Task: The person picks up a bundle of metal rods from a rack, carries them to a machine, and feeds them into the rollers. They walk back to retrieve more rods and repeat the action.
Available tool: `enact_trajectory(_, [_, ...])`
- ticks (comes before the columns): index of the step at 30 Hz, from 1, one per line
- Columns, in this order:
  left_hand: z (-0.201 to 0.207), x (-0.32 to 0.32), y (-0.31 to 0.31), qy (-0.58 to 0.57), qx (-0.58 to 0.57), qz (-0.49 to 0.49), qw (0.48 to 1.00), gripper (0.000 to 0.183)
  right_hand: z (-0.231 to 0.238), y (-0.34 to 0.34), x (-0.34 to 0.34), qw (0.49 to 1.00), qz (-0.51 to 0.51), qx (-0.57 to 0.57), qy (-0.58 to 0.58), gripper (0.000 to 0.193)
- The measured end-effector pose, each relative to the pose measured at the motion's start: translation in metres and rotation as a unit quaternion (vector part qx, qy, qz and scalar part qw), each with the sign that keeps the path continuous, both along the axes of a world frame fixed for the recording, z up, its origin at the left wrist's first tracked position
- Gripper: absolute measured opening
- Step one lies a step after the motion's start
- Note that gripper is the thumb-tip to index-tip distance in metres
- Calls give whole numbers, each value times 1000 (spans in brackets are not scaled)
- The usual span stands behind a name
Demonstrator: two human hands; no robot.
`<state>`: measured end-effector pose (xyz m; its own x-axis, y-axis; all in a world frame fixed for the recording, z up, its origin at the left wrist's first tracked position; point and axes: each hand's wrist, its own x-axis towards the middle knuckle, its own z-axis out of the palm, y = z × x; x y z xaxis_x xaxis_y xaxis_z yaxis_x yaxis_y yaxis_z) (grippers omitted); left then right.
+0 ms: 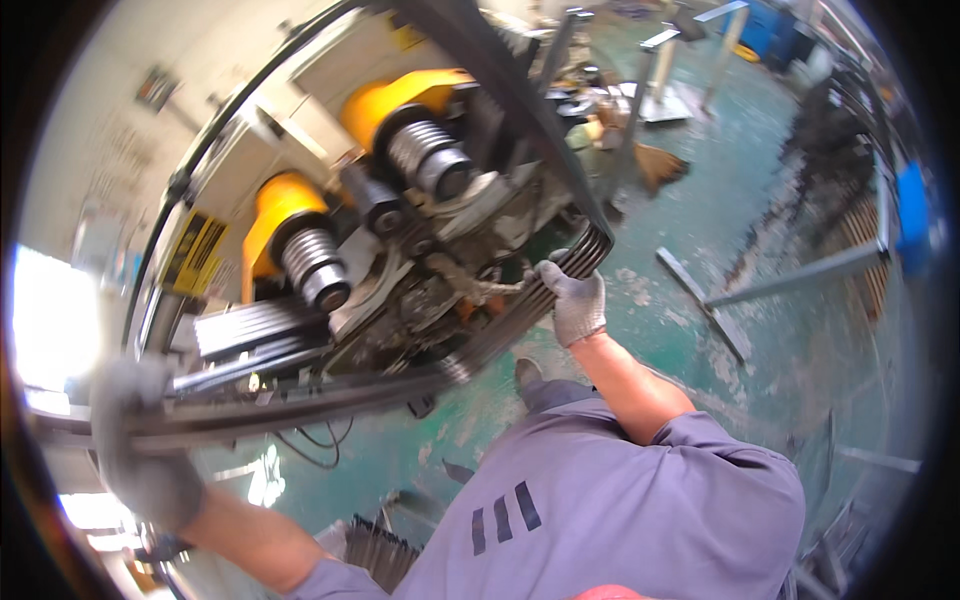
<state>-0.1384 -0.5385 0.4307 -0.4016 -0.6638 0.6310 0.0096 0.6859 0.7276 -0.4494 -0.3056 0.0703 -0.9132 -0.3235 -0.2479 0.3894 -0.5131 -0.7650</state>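
Observation:
A bundle of long dark metal bars [515, 325], bent to a corner on the right, spans the view in front of my body. From that corner the bars rise toward the top; the other way they run to the far left. My right hand [578, 305], in a pale knitted glove, is closed around the bundle just short of the bend. At the left end my left hand [150, 485], gloved too and smeared by motion, appears wrapped around the bars. Behind the bundle stands a machine with ribbed metal spindles [312, 265] in yellow housings [285, 205].
A broom [658, 167] lies beyond the machine. On the green floor [640, 300] to the right is a grey metal frame [790, 282], with blue containers [765, 35] farther back. Stacked metal pieces [375, 550] sit low near my left forearm.

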Motion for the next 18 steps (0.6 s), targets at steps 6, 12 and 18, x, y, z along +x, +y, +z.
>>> enact_trajectory(6, [-88, -22, 59, 102, 200, -24, 974, 15, -8, 245, -47, 950, -211, 220, 74, 4])
enact_trajectory(12, [-250, -103, 242, 43, 442, -126, 887, 17, 26, 477, -147, 745, -405, 498, 182, 26])
enact_trajectory(18, [-378, -208, 389, 91, 758, -270, 587, 25, 65, 675, -288, 569, -446, 633, 277, 36])
